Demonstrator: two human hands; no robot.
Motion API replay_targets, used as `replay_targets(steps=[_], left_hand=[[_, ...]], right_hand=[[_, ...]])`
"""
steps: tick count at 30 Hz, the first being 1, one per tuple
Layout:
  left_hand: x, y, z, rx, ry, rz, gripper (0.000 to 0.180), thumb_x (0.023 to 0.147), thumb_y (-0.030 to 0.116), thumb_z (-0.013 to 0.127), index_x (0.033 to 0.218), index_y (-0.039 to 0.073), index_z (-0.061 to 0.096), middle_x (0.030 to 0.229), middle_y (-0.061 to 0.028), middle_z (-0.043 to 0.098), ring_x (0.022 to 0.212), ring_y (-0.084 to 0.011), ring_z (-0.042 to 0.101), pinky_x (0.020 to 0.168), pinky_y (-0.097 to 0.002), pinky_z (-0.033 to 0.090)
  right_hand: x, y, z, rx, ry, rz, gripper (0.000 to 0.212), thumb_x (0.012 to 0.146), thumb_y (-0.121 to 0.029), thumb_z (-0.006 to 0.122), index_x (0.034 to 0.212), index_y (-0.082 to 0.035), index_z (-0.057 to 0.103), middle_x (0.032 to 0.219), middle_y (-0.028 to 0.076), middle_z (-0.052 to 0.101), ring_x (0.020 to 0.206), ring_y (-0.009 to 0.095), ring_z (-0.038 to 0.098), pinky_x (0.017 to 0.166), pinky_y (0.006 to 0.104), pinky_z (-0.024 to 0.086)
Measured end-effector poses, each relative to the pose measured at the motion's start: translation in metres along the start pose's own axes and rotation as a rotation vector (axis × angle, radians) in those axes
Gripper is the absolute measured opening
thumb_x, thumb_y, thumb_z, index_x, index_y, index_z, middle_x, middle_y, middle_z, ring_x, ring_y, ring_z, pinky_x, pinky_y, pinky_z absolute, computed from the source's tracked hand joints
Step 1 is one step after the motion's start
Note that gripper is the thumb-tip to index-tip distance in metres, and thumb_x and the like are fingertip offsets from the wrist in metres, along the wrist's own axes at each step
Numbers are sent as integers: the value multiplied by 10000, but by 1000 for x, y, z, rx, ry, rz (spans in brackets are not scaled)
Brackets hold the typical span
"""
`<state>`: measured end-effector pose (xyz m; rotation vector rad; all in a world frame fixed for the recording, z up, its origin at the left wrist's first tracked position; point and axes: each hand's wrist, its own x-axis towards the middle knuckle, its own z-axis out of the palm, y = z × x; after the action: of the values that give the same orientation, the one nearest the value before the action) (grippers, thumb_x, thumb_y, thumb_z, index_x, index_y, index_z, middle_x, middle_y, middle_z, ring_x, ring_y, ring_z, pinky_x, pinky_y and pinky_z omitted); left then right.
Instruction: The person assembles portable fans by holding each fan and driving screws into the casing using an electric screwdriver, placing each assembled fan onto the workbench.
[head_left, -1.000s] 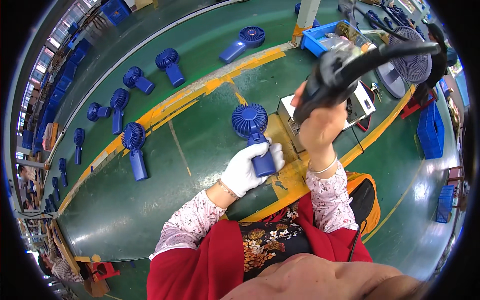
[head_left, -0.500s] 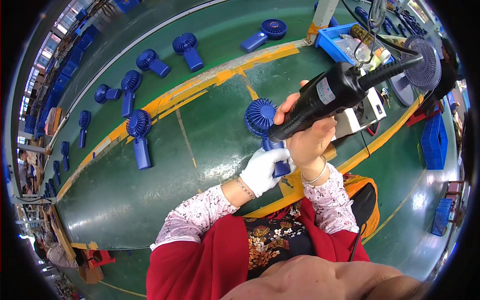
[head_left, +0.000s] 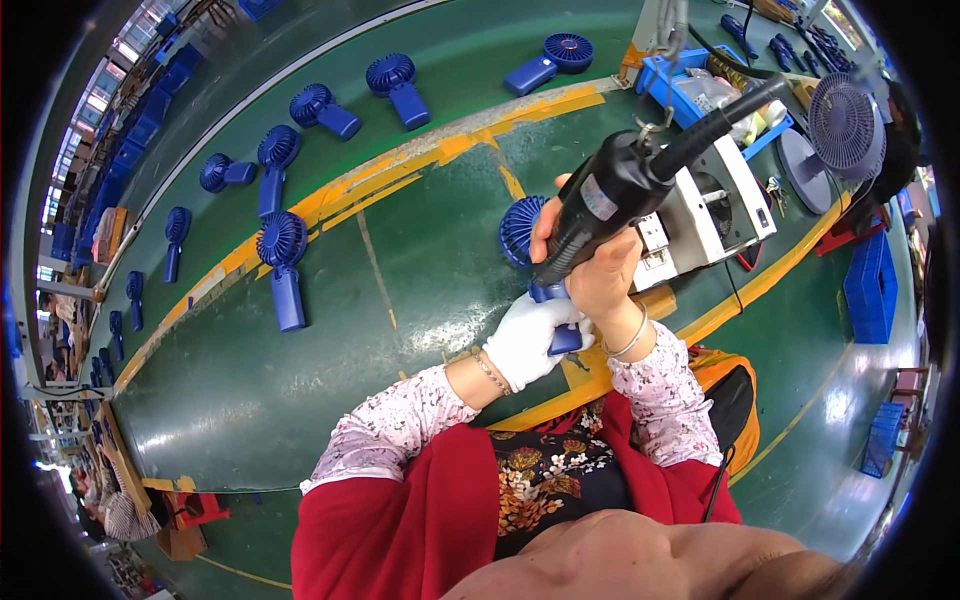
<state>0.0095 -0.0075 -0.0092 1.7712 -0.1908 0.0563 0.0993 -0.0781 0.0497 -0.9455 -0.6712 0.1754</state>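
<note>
A black electric screwdriver (head_left: 602, 205), with a thick cable at its upper end, is gripped in my right hand (head_left: 602, 275). Its lower end points down at the handle of a blue handheld fan (head_left: 519, 230); the bit and its contact point are hidden. My left hand (head_left: 530, 342), in a white glove, wraps round that fan's handle and holds it against the green bench. The fan's round head lies beyond my hands, partly covered by my right fingers. To the left another blue handheld fan (head_left: 281, 240) lies on the bench.
Beyond the yellow-taped edge, several blue fans lie on a green conveyor belt (head_left: 450, 75). On the right are a white metal device (head_left: 715, 215), a blue bin (head_left: 655, 75) with bags in it and a grey desk fan (head_left: 845, 125). A hook and chain hang above the screwdriver.
My right hand and the screwdriver have shifted a little left and tilted more upright. The fans on the belt appear farther right. My left hand keeps its hold.
</note>
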Motion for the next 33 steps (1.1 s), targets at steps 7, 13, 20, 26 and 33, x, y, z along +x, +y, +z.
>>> replay_targets(steps=[7, 13, 20, 26, 33], left_hand=[[4, 9, 0, -954, 110, -595, 119, 779, 67, 668, 864, 24, 595, 809, -107, 617, 788, -268, 634, 672, -383, 513], [29, -15, -36, -1401, -76, -803, 113, 792, 15, 566, 904, 2, 572, 791, -101, 588, 718, -230, 592, 679, -359, 516], [185, -38, -166, 768, 527, -111, 614, 768, 484, 627, 1260, 136, 507, 1216, -232, 447, 1045, -375, 514, 917, -442, 425], [214, -72, -231, 1069, 583, -366, 482, 732, 368, 649, 1188, 233, 566, 1294, -226, 440, 1129, -394, 496, 972, -441, 401], [174, -39, -216, -939, 290, -433, 323, 791, -19, 591, 1075, 68, 465, 900, -112, 557, 691, -187, 596, 569, -275, 550]], right_hand=[[2, 1, -6, 46, 5, 12, 909, 762, -707, 542, 1260, 36, 382, 815, 122, 565, 649, 183, 572, 578, 275, 465], [4, -14, -17, 238, 144, -28, 866, 811, -727, 442, 1260, 10, 369, 815, 103, 570, 634, 170, 558, 581, 278, 466], [6, -24, -13, -180, 76, -48, 857, 836, -671, 477, 1241, 80, 398, 827, 114, 582, 635, 146, 562, 561, 263, 452], [5, -13, -12, -221, -39, 50, 814, 852, -654, 465, 1252, 52, 403, 824, 113, 570, 634, 145, 553, 571, 263, 455], [7, -29, -18, -469, 175, -161, 839, 835, -684, 462, 1216, 62, 416, 841, 126, 572, 658, 168, 558, 578, 268, 450]])
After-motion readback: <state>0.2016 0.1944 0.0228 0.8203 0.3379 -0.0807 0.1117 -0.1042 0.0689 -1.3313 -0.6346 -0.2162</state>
